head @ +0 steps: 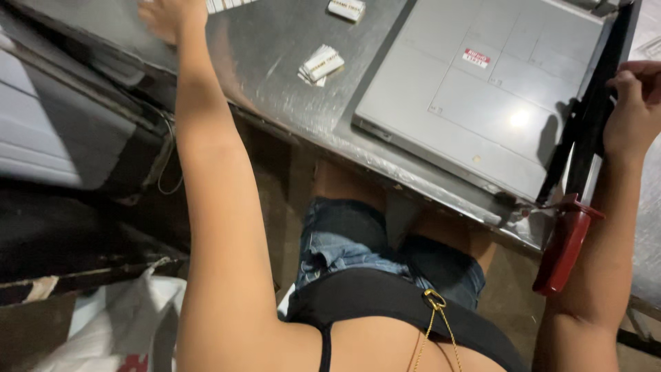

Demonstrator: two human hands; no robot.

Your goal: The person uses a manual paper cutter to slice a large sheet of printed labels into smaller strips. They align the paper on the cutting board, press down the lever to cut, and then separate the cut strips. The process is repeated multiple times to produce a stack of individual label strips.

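Right hand (pixel 632 103) is wrapped shut around the black blade arm (pixel 585 131) of the flat grey paper cutter (pixel 482 89), on the cutter's right edge, the red handle (pixel 566 249) hanging off the steel bench (pixel 275 76). Left hand (pixel 164 17), well left of the cutter, lies flat on white cards (pixel 224 5); grip unclear. A small stack of white labels (pixel 321 65) sits just left of the cutter. Risk, I'd say: eyes off the blade, fingers pinched.

On our table (pixel 275 62) the paper cutter (pixel 482 89) lies to the right, its blade arm (pixel 585 138) along the far right edge with the handle (pixel 566 248) hanging past the near edge. Left of the cutter sit two small label stacks (pixel 321 65), one behind the other. Our left hand (pixel 165 17) rests at the table's far left by more labels (pixel 224 5); our right hand (pixel 633 103) is on the blade arm.
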